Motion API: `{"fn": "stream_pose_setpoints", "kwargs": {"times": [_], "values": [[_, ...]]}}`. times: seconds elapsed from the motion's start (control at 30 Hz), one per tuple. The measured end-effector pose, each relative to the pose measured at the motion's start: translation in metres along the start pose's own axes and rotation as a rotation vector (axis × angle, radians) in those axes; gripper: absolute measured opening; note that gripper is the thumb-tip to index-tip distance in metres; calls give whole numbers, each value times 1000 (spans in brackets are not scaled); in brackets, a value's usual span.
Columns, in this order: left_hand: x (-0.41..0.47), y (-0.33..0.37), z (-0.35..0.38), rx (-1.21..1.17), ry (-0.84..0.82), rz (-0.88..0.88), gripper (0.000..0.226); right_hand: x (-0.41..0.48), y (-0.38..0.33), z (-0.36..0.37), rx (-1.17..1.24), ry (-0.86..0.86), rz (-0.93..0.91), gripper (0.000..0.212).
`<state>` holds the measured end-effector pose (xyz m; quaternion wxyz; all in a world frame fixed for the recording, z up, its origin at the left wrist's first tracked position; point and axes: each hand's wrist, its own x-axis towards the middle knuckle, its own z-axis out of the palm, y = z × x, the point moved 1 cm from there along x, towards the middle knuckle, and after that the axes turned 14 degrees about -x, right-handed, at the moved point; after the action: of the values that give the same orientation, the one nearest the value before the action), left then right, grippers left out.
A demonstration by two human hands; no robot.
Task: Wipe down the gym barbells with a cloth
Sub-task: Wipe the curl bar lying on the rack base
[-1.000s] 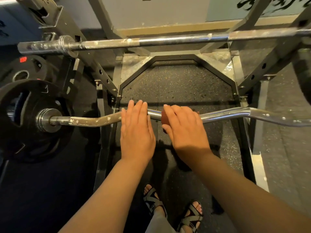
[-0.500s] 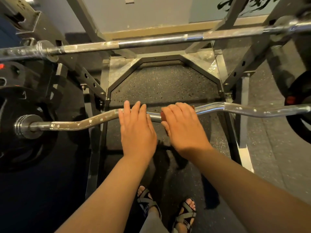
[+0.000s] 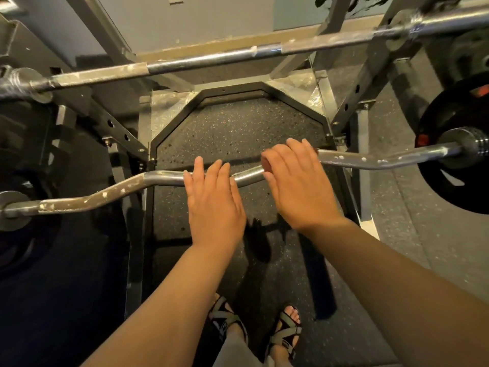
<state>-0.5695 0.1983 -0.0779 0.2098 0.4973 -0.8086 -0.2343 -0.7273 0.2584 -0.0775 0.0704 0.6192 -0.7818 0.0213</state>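
Observation:
A chrome curl bar (image 3: 370, 161) with flaking white patches runs across the view at waist height. My left hand (image 3: 214, 205) rests on its middle bend, fingers straight over the bar. Just to the right, my right hand (image 3: 299, 186) curls over the bar and presses a reddish-brown cloth (image 3: 267, 165) against it. Only a small edge of the cloth shows by my thumb. A long straight barbell (image 3: 211, 58) lies on the rack farther away.
Black weight plates sit on the curl bar's right end (image 3: 455, 186) and left end (image 3: 16, 247). Grey rack uprights (image 3: 352, 109) flank a speckled rubber floor mat (image 3: 238, 128). My sandalled feet (image 3: 254, 329) stand below the bar.
My right hand has slid to the right along the curl bar with the cloth, widening the gap to my left hand. The view has swung right, bringing the right plate into sight.

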Motion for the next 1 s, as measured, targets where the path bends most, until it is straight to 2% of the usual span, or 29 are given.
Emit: {"fn": "stream_pose_setpoints", "kwargs": {"times": [0.13,0.2,0.27,0.4,0.43,0.5,0.6,0.73,0.83,1.0], "values": [[1,3,2,-1,14,-10,46,-4,24,-3,145,50,286,36],[2,9,7,10,14,-22,47,-1,13,-2,168,35,357,36],[2,17,14,17,-16,-9,47,1,3,-2,148,19,297,37],[3,32,26,-2,-71,47,47,-5,28,-2,45,0,0,41],[3,34,27,-10,-71,49,46,-6,39,-3,51,-1,12,38],[4,35,29,-27,-64,50,45,-11,54,-4,109,3,178,34],[4,36,31,-37,-45,46,45,-21,45,4,142,-14,373,46],[6,43,37,-26,-53,64,46,-6,51,1,78,-6,296,34],[11,49,43,5,-82,83,49,2,60,-1,74,6,298,33],[16,58,49,28,-98,81,50,-29,35,15,203,61,392,53]]}}
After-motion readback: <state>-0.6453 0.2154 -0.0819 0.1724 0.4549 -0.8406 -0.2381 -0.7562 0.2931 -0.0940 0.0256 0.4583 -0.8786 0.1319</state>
